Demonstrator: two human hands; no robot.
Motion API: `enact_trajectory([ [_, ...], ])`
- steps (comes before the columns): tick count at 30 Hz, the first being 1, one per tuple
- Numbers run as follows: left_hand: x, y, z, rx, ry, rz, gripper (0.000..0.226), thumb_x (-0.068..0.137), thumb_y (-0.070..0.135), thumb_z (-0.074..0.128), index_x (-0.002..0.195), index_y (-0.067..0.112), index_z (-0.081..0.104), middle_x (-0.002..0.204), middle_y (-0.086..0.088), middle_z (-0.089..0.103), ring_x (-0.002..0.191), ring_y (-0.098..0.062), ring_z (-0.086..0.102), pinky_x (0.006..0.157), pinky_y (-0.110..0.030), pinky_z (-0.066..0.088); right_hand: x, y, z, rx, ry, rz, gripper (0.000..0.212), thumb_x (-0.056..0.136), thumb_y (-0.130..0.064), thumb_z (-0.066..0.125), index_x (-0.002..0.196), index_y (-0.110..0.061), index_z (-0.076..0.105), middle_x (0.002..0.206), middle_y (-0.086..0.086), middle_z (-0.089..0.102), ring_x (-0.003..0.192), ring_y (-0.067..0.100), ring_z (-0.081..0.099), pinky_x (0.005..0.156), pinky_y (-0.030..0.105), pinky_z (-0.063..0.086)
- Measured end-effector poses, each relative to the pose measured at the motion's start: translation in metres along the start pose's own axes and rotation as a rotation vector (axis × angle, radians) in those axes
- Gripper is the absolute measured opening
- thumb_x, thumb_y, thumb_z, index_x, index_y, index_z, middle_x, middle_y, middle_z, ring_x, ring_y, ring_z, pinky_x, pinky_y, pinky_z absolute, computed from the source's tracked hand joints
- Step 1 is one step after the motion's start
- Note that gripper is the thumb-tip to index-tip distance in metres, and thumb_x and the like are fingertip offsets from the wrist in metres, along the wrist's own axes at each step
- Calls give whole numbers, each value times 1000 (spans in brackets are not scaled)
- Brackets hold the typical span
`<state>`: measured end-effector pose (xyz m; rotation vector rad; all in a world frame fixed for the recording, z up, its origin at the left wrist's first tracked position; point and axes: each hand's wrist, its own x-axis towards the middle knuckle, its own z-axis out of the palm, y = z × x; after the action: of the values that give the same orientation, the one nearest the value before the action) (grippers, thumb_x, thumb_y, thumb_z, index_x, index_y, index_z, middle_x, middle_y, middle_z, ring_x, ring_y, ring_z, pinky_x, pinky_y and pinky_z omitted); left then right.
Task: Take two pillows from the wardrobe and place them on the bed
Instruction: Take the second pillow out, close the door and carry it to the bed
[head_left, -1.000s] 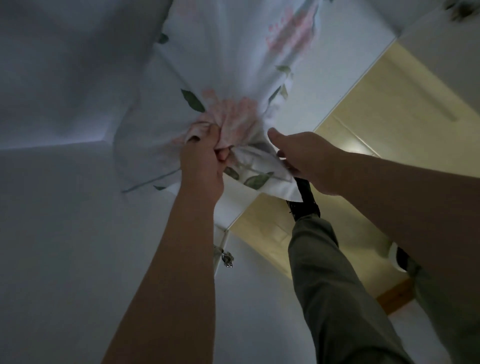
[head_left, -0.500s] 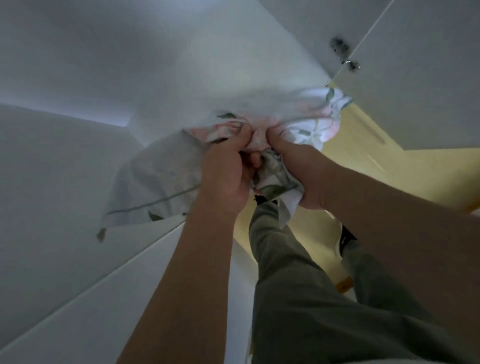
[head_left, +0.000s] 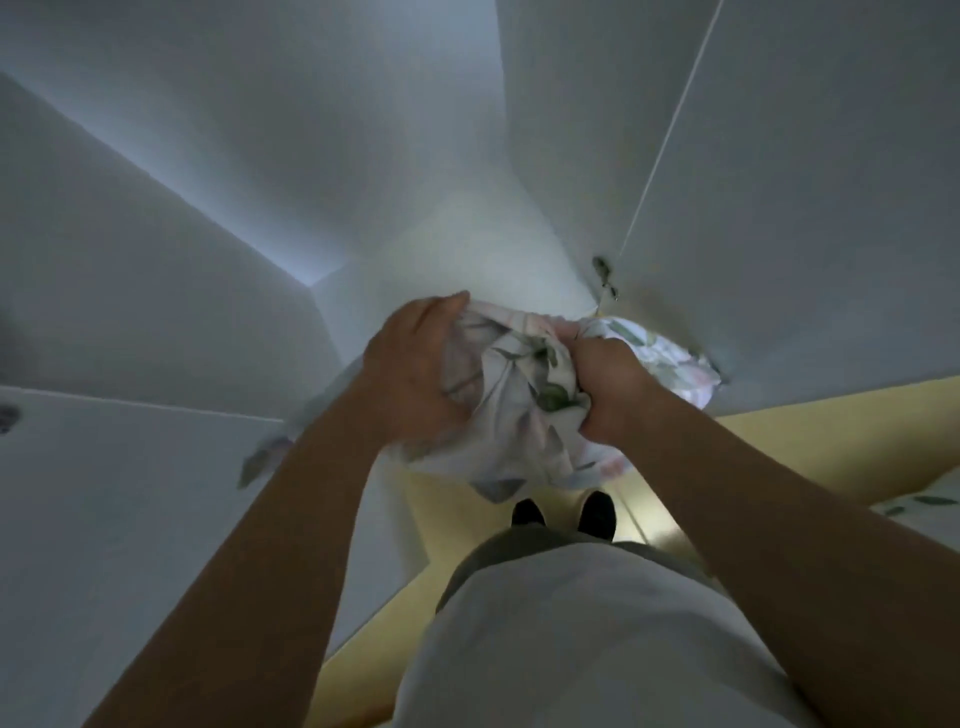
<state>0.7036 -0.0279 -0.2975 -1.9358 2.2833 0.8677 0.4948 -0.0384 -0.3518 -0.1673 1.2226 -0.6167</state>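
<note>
A white pillow printed with green leaves and pink flowers hangs in front of me at waist height, bunched up between both hands. My left hand grips its left side with the fingers curled over the top edge. My right hand is clenched on the fabric at its right side. One corner of the pillow sticks out past my right hand. The white wardrobe stands open on the left. A strip of leaf-patterned bedding shows at the right edge.
A white wardrobe door with a small metal hinge stands on the right, close to the pillow. The yellow floor runs below, with my two dark shoes under the pillow. A white panel fills the lower left.
The pillow has come down from above my head, out of the wardrobe, to waist height. My right hand, open on it at first, has closed on the fabric. My view has tipped down toward the floor.
</note>
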Motion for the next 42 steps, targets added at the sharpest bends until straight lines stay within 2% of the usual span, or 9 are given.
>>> enact_trajectory([
  [4, -9, -1, 20, 43, -194, -55, 144, 46, 64, 83, 152, 48, -14, 167, 1, 0, 154, -27, 5, 121, -56, 13, -39, -3, -3, -20, 30, -63, 24, 105, -22, 52, 108, -4, 68, 98, 13, 72, 106, 32, 71, 78, 34, 60],
  [9, -25, 15, 29, -237, 10, 48, 81, 69, 54, 72, 140, 25, 47, 124, -2, 68, 109, -26, 67, 88, -43, 53, -53, -2, -15, -182, 111, -144, 39, 100, -29, 51, 117, -1, 72, 114, 18, 77, 101, 31, 75, 96, 49, 59],
  [13, -41, 41, 28, -146, 223, 75, 43, 83, 37, 67, 122, 22, 59, 103, -2, 73, 90, -26, 69, 75, -40, 55, -76, -19, -11, -636, 360, -414, 68, 90, -58, 59, 123, 1, 60, 112, 0, 70, 110, 21, 67, 99, 33, 52],
  [16, -52, 63, 27, -81, 312, -1, 36, 88, 36, 64, 119, 19, 60, 103, -3, 72, 91, -27, 68, 76, -38, 52, -100, -37, -13, -895, 469, -658, 76, 93, -57, 62, 126, 8, 42, 110, 14, 65, 108, 31, 66, 81, 27, 46],
  [22, -106, 116, 34, -169, 464, -238, 29, 81, 18, 60, 110, 20, 62, 104, -3, 71, 93, -28, 67, 76, -34, 50, -139, -61, -7, -1180, 26, -644, 82, 85, -72, 61, 139, -13, 44, 124, 7, 63, 119, 28, 62, 86, 25, 39],
  [29, -195, 155, 50, -676, 784, -578, 74, 68, 9, 80, 132, 31, 50, 118, 13, 61, 98, 0, 61, 84, -5, 43, -173, -36, 25, -1189, -404, -836, 20, 88, -21, 72, 78, -15, 56, 76, 1, 61, 68, 18, 53, 62, 31, 40],
  [32, -246, 160, 52, -957, 1102, -739, 92, 53, 11, 74, 138, 34, 47, 135, 5, 53, 125, -10, 51, 96, -26, 47, -194, -8, 43, -1115, -454, -827, 26, 85, -8, 65, 67, -14, 47, 69, 5, 53, 63, 20, 45, 68, 36, 39],
  [36, -304, 148, 42, -766, 1531, -1146, 90, 68, 23, 77, 148, 19, 36, 152, -9, 36, 139, -26, 39, 114, -46, 36, -208, 19, 54, -1042, -453, -777, 4, 85, -5, 64, 84, -3, 61, 83, 15, 66, 73, 25, 55, 74, 37, 45],
  [42, -354, 100, 11, -740, 1560, -1303, 110, 82, 27, 77, 158, 3, 2, 167, -14, 3, 154, -26, 6, 124, -38, 12, -222, 41, 64, -1027, -488, -690, 4, 87, -6, 63, 86, -6, 59, 80, 6, 63, 72, 24, 55, 69, 23, 46],
])
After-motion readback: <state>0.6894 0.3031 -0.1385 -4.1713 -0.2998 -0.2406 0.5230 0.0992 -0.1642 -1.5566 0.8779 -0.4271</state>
